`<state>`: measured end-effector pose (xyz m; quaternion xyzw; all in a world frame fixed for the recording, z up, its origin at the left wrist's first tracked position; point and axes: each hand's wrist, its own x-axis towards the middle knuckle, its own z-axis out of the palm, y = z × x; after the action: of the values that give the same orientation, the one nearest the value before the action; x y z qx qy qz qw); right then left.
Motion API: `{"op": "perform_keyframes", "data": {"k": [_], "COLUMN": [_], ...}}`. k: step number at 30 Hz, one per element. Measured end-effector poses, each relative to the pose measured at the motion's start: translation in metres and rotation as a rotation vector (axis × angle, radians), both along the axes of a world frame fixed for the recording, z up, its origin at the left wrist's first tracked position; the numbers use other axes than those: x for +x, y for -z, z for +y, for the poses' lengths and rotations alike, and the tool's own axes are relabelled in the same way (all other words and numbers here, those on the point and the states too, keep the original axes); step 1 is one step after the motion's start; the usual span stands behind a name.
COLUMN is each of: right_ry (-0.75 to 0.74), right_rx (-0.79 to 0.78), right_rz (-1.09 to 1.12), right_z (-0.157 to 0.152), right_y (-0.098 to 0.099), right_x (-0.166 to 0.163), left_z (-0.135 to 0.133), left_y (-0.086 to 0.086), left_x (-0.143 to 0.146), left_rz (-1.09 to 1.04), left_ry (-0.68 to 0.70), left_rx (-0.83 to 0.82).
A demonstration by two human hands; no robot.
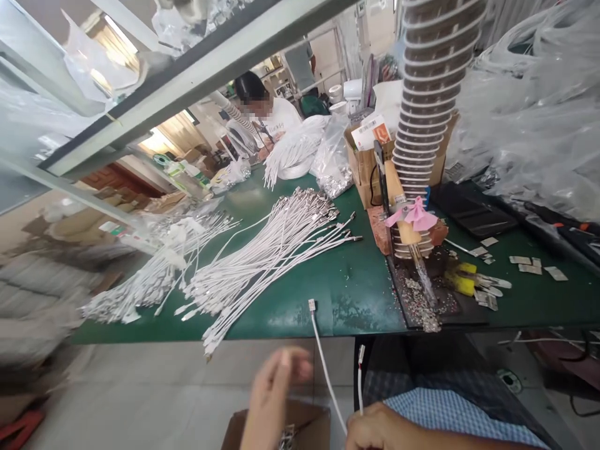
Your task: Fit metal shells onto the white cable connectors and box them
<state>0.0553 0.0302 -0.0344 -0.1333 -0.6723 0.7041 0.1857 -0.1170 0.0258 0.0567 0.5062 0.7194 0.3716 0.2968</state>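
My right hand (379, 430) sits at the bottom edge, closed round a white cable (322, 350) whose two ends stick up; one plug end rests near the front edge of the green table (356, 294). My left hand (272, 394) hovers blurred to its left, above a cardboard box (309, 425) with small metal parts, fingers loosely curled; nothing shows in them. Two big bundles of white cables (262, 256) lie spread across the table beyond.
A ribbed hose (426, 94) hangs down to a fixture with a pink tag (415, 215). Yellow-handled tools (462, 278) and small labels lie right. Cardboard box (365, 162), plastic bags and another person (267, 119) sit at the far end.
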Motion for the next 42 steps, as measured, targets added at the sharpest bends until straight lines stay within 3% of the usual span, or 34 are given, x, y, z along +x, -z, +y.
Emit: {"op": "perform_keyframes", "data": {"k": [3, 7, 12, 15, 18, 22, 24, 27, 30, 35, 42], "right_ry": [-0.027, -0.026, 0.023, 0.078, 0.235, 0.629, 0.747, 0.680, 0.619, 0.649, 0.701], "right_rx": [0.040, 0.065, 0.147, 0.114, 0.066, 0.075, 0.040, -0.067, -0.088, -0.123, -0.176], "right_rz": [0.030, -0.017, -0.135, -0.228, -0.261, -0.164, -0.124, -0.084, -0.055, -0.070, -0.031], "right_z": [-0.007, -0.007, -0.002, -0.003, -0.003, -0.002, -0.003, -0.002, -0.001, -0.001, -0.002], "right_y": [-0.005, -0.018, -0.035, -0.036, -0.037, -0.042, -0.046, -0.050, -0.050, -0.047, -0.046], "right_x": [0.007, 0.035, 0.089, 0.121, 0.149, 0.160, 0.152, 0.137, 0.132, 0.139, 0.140], "left_z": [-0.029, -0.028, -0.027, -0.034, -0.038, -0.034, -0.033, -0.033, -0.035, -0.030, -0.017], "left_y": [0.013, 0.023, 0.045, 0.059, 0.061, 0.050, 0.045, 0.042, 0.044, 0.043, 0.040], "left_x": [0.036, 0.070, 0.092, 0.106, 0.116, 0.121, 0.121, 0.121, 0.120, 0.123, 0.129], "left_rz": [-0.358, -0.711, -0.976, -1.049, -1.149, -1.052, -0.954, -0.868, -0.823, -0.921, -0.965], "left_ry": [0.033, 0.111, 0.348, 0.345, 0.346, 0.432, 0.502, 0.580, 0.567, 0.451, 0.451], "left_rx": [-0.192, -0.283, -0.308, -0.239, -0.247, -0.311, -0.335, -0.330, -0.313, -0.284, -0.277]}}
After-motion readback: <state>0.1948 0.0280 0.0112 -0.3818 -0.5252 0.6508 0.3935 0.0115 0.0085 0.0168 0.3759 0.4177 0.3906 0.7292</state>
